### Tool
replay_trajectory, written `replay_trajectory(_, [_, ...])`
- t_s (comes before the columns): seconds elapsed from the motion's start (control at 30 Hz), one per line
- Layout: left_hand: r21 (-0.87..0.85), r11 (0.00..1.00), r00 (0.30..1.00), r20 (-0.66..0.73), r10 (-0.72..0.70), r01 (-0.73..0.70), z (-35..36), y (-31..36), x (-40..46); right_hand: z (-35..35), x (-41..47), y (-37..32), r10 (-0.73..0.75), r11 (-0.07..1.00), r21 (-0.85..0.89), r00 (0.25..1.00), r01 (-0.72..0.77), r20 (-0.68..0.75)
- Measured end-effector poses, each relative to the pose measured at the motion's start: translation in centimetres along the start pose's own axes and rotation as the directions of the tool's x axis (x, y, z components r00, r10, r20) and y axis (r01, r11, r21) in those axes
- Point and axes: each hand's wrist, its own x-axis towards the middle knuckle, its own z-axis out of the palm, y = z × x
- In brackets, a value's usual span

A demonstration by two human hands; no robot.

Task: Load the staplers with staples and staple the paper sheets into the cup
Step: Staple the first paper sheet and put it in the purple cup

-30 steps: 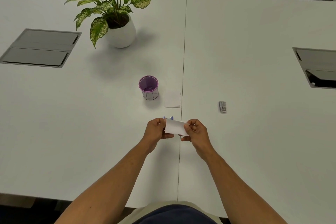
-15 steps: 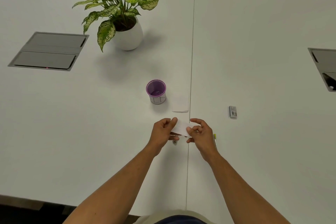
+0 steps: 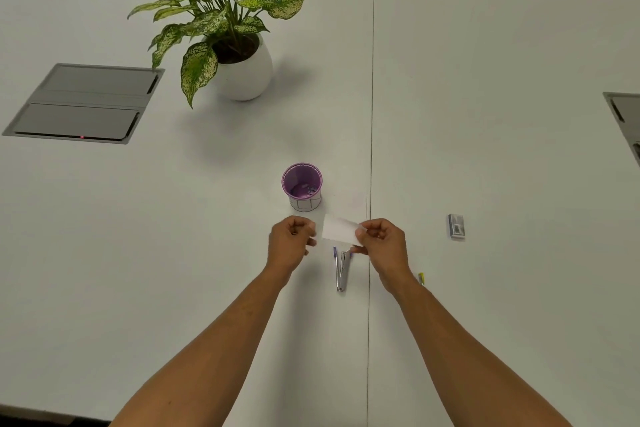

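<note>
Paper is the thing in hand: a small white slip held above the table, just in front of the cup, with the stapler lying on the table below it and touched by neither hand. Going from the left, a grey floor-box lid is set into the table, then a potted plant stands well behind the work. The left hand comes next, fingers curled, just beside the slip's left edge; whether it actually grips the paper I cannot tell, since a sliver of gap seems to show. The purple cup stands upright with something small lying at its bottom. The right hand pinches the slip's right end between thumb and fingers. Further right a yellow pen tip peeks from behind the forearm, and a small staple box rests well apart. By my reading, the step is preparing a sheet for stapling, with no staple visible in it. The next move calls for one hand to take up the stapler, bring the slip between its jaws, press, and then drop the sheet into the cup.
</note>
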Motion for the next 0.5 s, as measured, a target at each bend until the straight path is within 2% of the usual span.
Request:
replay_trajectory(0.07, [0.015, 1.000, 0.991, -0.133, 0.004, -0.002, -0.5, 0.4, 1.4, 0.6, 1.2, -0.4, -0.012, 1.000, -0.020, 0.997, 0.010, -0.070])
replay_trajectory(0.17, [0.052, 0.998, 0.963, -0.268, 0.037, -0.024, -1.0, 1.3, 3.8, 1.9, 2.7, -1.5, -0.079, 0.995, -0.062, 0.994, 0.075, -0.077])
replay_trajectory(0.33, [0.182, 0.982, 0.947, -0.304, 0.109, -0.055, -1.3, 2.9, 7.1, 4.7, 5.4, -3.6, -0.183, 0.961, -0.224, 0.980, 0.162, -0.076])
replay_trajectory(0.5, [0.240, 0.971, 0.950, -0.299, 0.088, -0.015, -0.8, 3.4, 9.2, 7.3, 8.2, -4.2, -0.254, 0.898, -0.382, 0.966, 0.220, -0.041])
